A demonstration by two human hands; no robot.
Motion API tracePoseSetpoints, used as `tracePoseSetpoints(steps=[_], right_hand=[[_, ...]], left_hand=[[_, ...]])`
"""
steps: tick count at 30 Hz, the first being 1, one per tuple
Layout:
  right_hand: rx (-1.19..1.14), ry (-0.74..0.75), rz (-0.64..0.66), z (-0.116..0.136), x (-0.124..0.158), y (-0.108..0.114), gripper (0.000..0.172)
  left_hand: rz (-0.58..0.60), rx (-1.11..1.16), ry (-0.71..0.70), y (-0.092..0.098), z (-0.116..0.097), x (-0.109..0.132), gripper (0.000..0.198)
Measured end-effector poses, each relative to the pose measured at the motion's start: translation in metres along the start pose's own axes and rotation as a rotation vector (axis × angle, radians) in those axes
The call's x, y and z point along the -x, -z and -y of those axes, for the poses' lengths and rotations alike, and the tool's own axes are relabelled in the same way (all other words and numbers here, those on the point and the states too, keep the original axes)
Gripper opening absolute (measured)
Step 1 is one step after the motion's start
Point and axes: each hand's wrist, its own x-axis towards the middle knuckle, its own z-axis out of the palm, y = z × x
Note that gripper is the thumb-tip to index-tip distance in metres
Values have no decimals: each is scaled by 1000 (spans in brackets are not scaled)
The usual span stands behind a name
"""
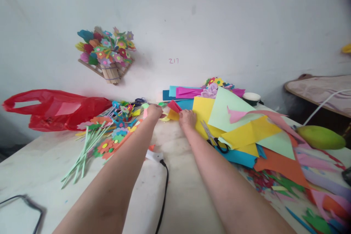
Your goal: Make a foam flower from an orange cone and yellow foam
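Both arms reach toward the back of the table. My left hand (155, 111) is closed, fingers curled at small pale and green foam pieces (162, 105); what it pinches, if anything, is hidden. Close by on the right, my right hand (188, 119) has its fingers bent against the lower end of a red foam sheet (174, 106), which leans up at a slant. An orange piece (172, 114) lies beside that sheet. Scissors (210, 137) with black handles rest on yellow sheets (203, 111) to the right of my right hand. A white glue gun (154, 155) lies between my forearms.
Foam flowers (105, 145) and pale green stems (82, 157) lie at left, by a red plastic bag (65, 111). Coloured sheets and scraps (282, 166) cover the right side, with a green mango-like fruit (320, 137). A black cord (165, 186) runs toward me.
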Motion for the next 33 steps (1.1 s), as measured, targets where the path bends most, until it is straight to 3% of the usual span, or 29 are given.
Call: tracePoseSetpoints(steps=[5, 9, 13, 20, 27, 30, 33], right_hand=[[107, 204, 104, 3, 6, 5, 28], [174, 301, 157, 6, 12, 10, 30], [188, 317, 147, 6, 14, 9, 31], [108, 237, 122, 11, 15, 11, 26], [37, 158, 82, 10, 13, 14, 27], [42, 155, 112, 7, 11, 11, 30], [60, 168, 127, 5, 9, 8, 30]], left_hand=[[-56, -65, -42, 4, -6, 8, 24], [-5, -231, -78, 2, -10, 23, 29], [60, -382, -179, -2, -8, 27, 34], [40, -581, -213, -1, -5, 28, 26], [-16, -561, -167, 0, -9, 29, 21], [-106, -559, -224, -1, -6, 24, 24], [-100, -568, -319, -3, -1, 22, 27]])
